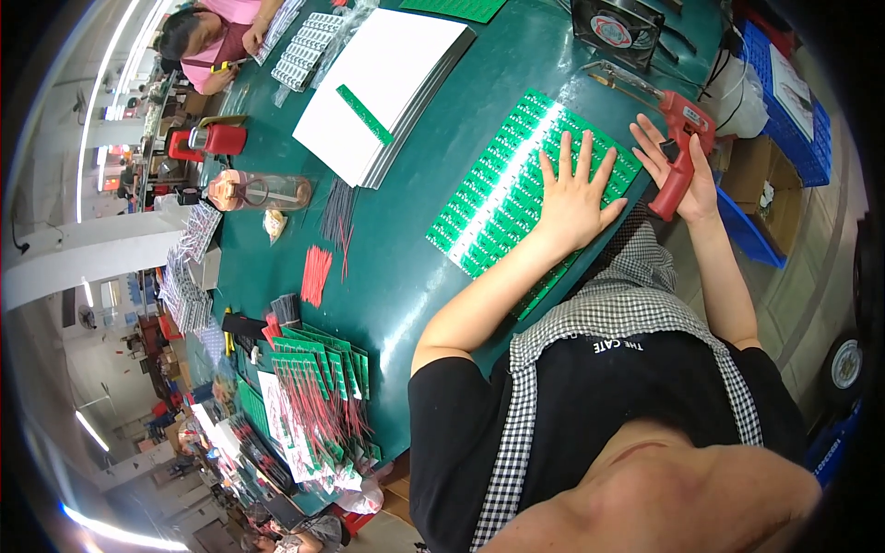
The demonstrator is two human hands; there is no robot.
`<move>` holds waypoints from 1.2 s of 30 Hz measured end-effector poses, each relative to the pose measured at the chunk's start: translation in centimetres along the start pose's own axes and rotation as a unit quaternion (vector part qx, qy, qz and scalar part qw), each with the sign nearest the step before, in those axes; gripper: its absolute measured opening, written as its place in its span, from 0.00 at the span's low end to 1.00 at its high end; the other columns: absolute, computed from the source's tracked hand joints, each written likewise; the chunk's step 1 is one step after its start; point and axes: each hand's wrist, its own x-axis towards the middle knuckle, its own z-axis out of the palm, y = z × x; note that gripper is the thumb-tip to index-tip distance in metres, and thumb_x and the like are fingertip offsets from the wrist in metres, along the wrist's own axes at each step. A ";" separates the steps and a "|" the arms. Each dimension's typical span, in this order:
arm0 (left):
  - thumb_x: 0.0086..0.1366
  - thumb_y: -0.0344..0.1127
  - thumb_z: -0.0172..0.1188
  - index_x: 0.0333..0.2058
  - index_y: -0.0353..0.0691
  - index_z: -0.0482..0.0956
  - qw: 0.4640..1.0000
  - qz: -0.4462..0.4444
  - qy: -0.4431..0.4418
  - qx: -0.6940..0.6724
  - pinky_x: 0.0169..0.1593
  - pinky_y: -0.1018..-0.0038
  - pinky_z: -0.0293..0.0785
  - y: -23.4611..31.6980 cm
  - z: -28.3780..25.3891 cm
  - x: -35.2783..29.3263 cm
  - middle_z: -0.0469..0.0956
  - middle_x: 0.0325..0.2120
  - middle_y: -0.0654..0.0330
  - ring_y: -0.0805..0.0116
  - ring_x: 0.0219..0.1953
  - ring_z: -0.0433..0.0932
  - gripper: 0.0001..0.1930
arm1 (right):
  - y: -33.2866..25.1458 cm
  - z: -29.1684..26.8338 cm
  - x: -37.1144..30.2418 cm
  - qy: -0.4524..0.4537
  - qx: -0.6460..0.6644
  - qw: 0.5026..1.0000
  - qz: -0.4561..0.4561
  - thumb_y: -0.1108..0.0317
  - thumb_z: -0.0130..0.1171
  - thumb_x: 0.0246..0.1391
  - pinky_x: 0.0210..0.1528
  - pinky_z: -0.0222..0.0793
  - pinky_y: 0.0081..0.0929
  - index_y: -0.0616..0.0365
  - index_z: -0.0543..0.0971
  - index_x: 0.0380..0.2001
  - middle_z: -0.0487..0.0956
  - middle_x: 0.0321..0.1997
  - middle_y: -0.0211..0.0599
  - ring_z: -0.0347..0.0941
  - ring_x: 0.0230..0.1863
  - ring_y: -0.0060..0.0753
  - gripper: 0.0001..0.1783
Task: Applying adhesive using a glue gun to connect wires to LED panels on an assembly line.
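Note:
A large green circuit board panel (502, 175) with rows of small repeated patterns lies on the green tabletop (396, 249) in front of me. My left hand (576, 203) rests flat on its right part, fingers spread. Another green board edge (533, 300) shows below my left forearm. At the table's right edge, my right hand (704, 189) loosely holds a red soldering gun (680, 152). Its handle crosses the palm, with the thumb on one side and the fingers stretched out on the other. The gun's thin metal front end (616, 78) points toward the upper left, over the table.
White sheets (387, 83) are stacked at the far side, a green strip (364, 115) on top. Red wires (316, 276), a bottle (261, 190) and wired boards (323, 378) lie leftward. A black fan (616, 32) stands far right. Blue crates (784, 101) are beside the table. A co-worker (217, 41) sits opposite.

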 end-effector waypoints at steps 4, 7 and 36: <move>0.56 0.63 0.45 0.60 0.48 0.55 1.000 0.004 -0.001 -0.007 0.57 0.38 0.37 0.2 0.2 -0.1 0.46 0.61 0.45 0.39 0.63 0.39 0.37 | -0.1 -0.1 -0.1 -0.017 0.015 1.000 -0.002 0.53 0.43 0.59 0.66 0.40 0.40 0.52 0.49 0.62 0.51 0.64 0.51 0.43 0.67 0.47 0.33; 0.56 0.63 0.45 0.60 0.47 0.55 1.000 0.011 0.002 -0.007 0.58 0.38 0.38 0.2 0.0 -0.1 0.46 0.61 0.43 0.38 0.63 0.39 0.38 | -0.1 -0.3 -0.1 -0.016 0.012 1.000 -0.006 0.53 0.43 0.59 0.66 0.39 0.41 0.52 0.49 0.62 0.51 0.65 0.51 0.42 0.67 0.47 0.33; 0.60 0.39 0.50 0.57 0.50 0.59 0.991 0.106 -0.001 -0.083 0.59 0.43 0.47 0.6 -0.2 -0.5 0.51 0.59 0.46 0.37 0.61 0.45 0.26 | -0.2 0.1 -0.4 -0.006 0.010 1.000 -0.004 0.51 0.42 0.59 0.65 0.37 0.46 0.50 0.50 0.62 0.52 0.65 0.49 0.43 0.67 0.45 0.32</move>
